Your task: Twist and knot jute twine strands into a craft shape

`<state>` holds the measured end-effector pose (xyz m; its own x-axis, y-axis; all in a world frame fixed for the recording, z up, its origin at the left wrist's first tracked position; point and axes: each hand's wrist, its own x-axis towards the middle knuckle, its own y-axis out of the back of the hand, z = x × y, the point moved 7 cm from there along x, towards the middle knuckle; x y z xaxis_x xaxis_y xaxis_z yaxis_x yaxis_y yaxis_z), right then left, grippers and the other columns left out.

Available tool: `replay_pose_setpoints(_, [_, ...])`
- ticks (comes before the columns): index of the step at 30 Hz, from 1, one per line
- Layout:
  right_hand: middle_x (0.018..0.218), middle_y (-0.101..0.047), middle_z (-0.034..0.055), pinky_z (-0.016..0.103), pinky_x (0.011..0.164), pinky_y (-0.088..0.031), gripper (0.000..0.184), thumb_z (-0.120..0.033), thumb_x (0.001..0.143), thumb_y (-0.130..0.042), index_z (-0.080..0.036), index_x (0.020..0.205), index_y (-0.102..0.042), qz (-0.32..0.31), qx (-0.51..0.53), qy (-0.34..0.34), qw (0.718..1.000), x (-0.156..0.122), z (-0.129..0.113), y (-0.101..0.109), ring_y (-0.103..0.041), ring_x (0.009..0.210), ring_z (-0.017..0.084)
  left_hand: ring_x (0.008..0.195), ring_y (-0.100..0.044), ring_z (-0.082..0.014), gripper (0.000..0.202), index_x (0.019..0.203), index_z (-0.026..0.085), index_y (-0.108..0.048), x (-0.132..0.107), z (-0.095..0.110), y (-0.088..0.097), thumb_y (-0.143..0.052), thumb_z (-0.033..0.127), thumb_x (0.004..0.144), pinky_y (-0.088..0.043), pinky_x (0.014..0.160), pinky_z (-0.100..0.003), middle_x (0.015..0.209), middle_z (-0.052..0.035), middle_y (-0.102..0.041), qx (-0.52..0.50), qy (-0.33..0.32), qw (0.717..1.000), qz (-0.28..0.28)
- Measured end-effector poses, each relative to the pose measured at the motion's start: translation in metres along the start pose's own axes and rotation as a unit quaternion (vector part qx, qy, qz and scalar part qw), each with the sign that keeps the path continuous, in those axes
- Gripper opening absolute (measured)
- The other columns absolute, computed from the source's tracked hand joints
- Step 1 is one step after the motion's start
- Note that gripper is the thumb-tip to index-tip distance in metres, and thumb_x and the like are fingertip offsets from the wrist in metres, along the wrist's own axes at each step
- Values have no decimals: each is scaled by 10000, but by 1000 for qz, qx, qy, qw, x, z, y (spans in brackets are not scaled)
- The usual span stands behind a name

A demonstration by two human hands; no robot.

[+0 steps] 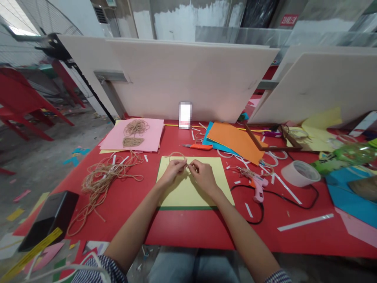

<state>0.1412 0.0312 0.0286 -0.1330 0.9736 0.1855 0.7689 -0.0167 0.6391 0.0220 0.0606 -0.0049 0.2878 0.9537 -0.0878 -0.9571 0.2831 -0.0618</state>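
Note:
Above a yellow sheet of paper, my left hand and my right hand meet, fingertips nearly touching. Between them they pinch a thin piece of twine, which loops up behind my left hand. A dark green edge shows beneath the yellow sheet. To the left lies a loose tangle of twine. Just beyond the sheet is an orange utility knife. A pink glue gun with a black cord rests to the right.
Pink paper at the back left carries twine pieces. Orange paper overlaps blue sheets. A tape roll and green bottle stand at right. A black box sits at the left edge; white boards rise behind.

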Motion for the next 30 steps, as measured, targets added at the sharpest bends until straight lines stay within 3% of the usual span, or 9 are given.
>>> replay_pose_setpoints(4, [678,-650,33,278,620,-307,265,-334,979,-483,-232,783,-629,-7,-118,12,993,1,2,4,-546,634,181,479,-310,-88,491,544,176,-541,0,5,4,-604,626,731,-237,488,-236,455,54,-352,136,-33,990,24])
replay_pose_setpoints(8, [806,-671,102,307,682,-337,275,-294,980,-471,-211,755,-605,43,-205,53,976,0,-5,12,-570,785,225,544,-422,-118,448,547,161,-596,1,6,4,-554,544,776,-296,541,-253,501,6,-495,209,-58,976,31])
replay_pose_setpoints(11, [780,-659,103,318,691,-350,301,-300,991,-429,-209,761,-600,42,-196,72,977,-6,-15,4,-568,758,226,517,-383,-101,464,542,159,-576,1,4,8,-598,572,754,-271,519,-243,485,26,-435,159,-46,984,58])
replay_pose_setpoints(17, [735,-649,105,326,688,-380,264,-295,974,-438,-204,821,-633,-70,-171,127,974,-17,-29,-35,-580,715,227,440,-189,-61,470,669,165,-574,0,-10,10,-673,625,676,-161,451,-227,480,105,-221,-63,40,995,61])
replay_pose_setpoints(20, [817,-652,116,363,762,-417,241,-315,961,-436,-209,839,-614,-17,-118,133,984,-17,-30,-27,-589,807,256,457,-236,-69,456,639,185,-497,1,-7,11,-629,611,733,-197,461,-224,498,90,-271,-35,18,997,63])
replay_pose_setpoints(24, [1099,-626,133,381,835,-451,211,-367,946,-424,-219,1054,-528,134,4,62,989,-14,-17,1,-584,1024,267,556,-392,-108,407,642,183,-475,1,1,5,-532,525,854,-316,540,-231,567,42,-416,109,-46,992,42])
replay_pose_setpoints(26, [1093,-631,118,345,732,-460,274,-408,950,-412,-218,1142,-456,120,66,-9,991,-10,-3,0,-627,908,239,605,-443,-131,367,656,184,-477,0,2,0,-477,464,893,-366,593,-248,596,27,-461,155,-63,986,20])
replay_pose_setpoints(30, [739,-635,2,292,595,-374,246,-447,963,-373,-239,1062,-459,24,91,-86,992,-4,15,-11,-580,605,199,670,-515,-168,328,678,192,-474,-2,3,-8,-367,363,936,-417,683,-284,666,-9,-550,219,-91,971,-18])
